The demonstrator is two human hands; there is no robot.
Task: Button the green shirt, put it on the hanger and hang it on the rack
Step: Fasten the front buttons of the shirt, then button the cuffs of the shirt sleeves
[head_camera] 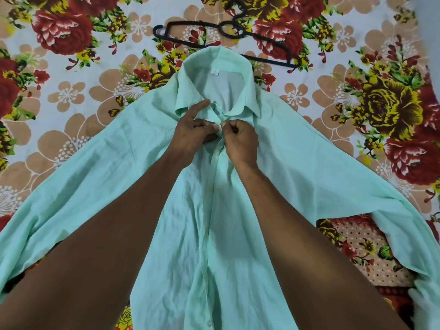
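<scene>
The shirt (238, 210) lies face up on a floral sheet (71, 79), collar away from the person, sleeves spread to either side. Both hands meet at the placket just below the collar. The left hand (192, 132) pinches the fabric edge between thumb and curled fingers, its forefinger stretched out toward the collar. The right hand (240, 136) is curled tight, pinching the opposite edge right at what looks like a button (too small to be sure). The hanger (226, 41) lies on the sheet beyond the collar, partly tucked under it. No rack is in view.

I judge this to be a button near the top; lower down the placket lies closed, though whether it is fastened I cannot tell.

The risks from here: the thin cloth could slip from either pinch, so the button misses its hole, or it could go into the wrong hole and leave the front skewed. Tugging hard may also drag the collar further over the hanger and snag it.
</scene>
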